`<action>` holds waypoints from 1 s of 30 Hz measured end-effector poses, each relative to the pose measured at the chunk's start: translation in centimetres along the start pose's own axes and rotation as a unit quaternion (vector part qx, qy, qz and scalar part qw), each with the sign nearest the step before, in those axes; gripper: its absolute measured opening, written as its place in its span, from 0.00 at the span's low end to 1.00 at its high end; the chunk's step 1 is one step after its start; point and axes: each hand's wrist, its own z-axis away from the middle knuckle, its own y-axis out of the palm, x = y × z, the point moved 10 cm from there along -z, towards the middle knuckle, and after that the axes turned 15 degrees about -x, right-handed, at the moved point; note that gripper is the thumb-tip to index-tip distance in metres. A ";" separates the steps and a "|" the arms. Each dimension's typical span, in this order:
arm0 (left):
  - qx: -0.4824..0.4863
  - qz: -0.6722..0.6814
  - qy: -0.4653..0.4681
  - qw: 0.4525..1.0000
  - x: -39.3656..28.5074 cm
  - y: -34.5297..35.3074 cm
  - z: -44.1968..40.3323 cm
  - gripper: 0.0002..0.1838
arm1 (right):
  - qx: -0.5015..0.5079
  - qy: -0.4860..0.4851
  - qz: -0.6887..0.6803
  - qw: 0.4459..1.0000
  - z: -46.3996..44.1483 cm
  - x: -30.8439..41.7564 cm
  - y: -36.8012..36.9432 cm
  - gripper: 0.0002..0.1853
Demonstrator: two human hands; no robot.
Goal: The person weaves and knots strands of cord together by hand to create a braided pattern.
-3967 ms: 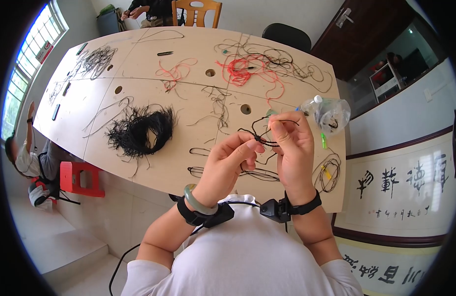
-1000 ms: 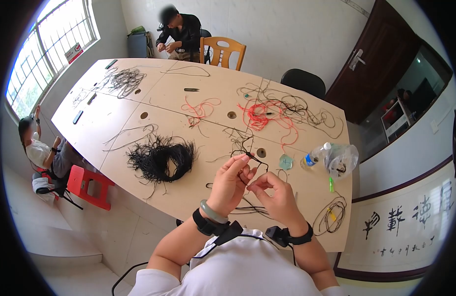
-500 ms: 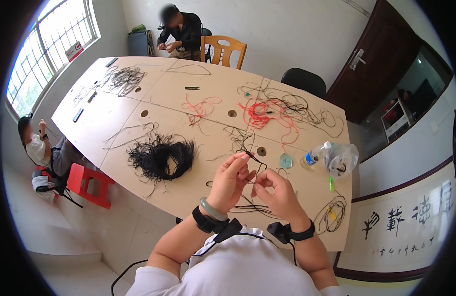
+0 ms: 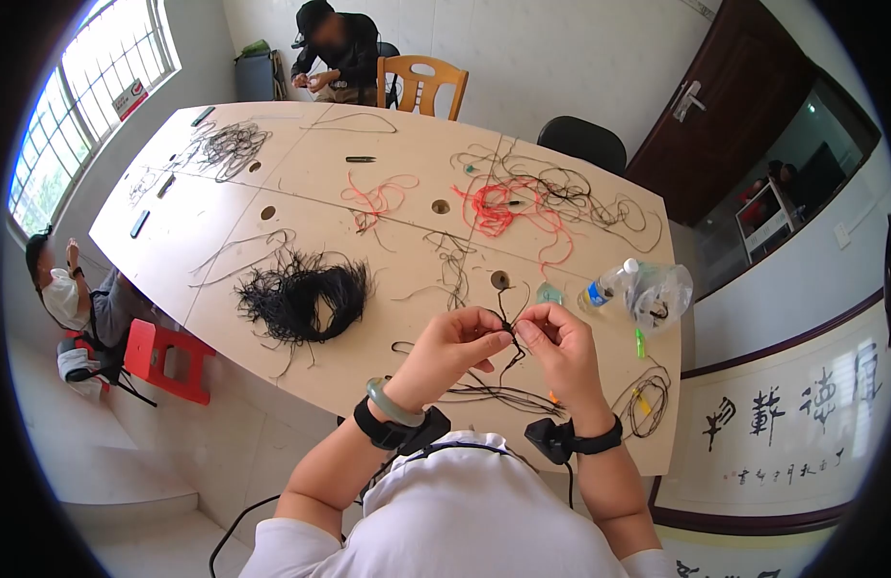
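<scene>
A thin knotted black cord (image 4: 512, 355) is pinched between my two hands above the near side of the table. My left hand (image 4: 462, 345) is closed on it, thumb against forefinger. From the other side my right hand (image 4: 561, 347) grips the same cord, its fingertips nearly touching those of my left. One strand sticks up past the fingers and another hangs below; the knot itself is mostly hidden by the fingertips. Below my hands several loose black cords (image 4: 503, 397) lie on the table.
On the table (image 4: 407, 342) lie a black cord bundle (image 4: 306, 299), red cord (image 4: 494, 212), a coiled dark cord (image 4: 648, 405), a bottle (image 4: 604, 289), a plastic bag (image 4: 659, 297) and a green lighter-like item (image 4: 640, 343). Two people sit at the far and left sides. A red stool (image 4: 166, 361) stands left.
My hands have drawn together on the cord, and my right hand has risen level with my left. The cord now points up and down between them. The whole view has shifted slightly.
</scene>
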 end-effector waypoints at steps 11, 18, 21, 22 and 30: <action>0.034 -0.145 0.108 0.983 -1.8 0.9 0.5 0.07 | 0.188 0.243 -0.178 0.935 1.2 -3.7 1.5 0.08; 0.050 -0.108 0.003 0.993 -0.6 0.1 0.2 0.08 | 0.142 0.092 -0.021 0.985 0.2 -1.2 0.3 0.07; 0.060 -0.057 -0.055 0.995 0.2 0.1 0.4 0.09 | 0.141 0.049 0.078 0.986 0.2 -0.6 -0.2 0.05; 0.062 -0.046 -0.069 0.995 0.3 0.2 0.5 0.09 | 0.130 0.028 0.085 0.987 0.2 -0.3 -0.3 0.05; 0.067 0.009 -0.079 0.995 1.5 0.9 0.1 0.08 | 0.066 -0.020 -0.032 0.997 0.0 -0.2 -0.4 0.04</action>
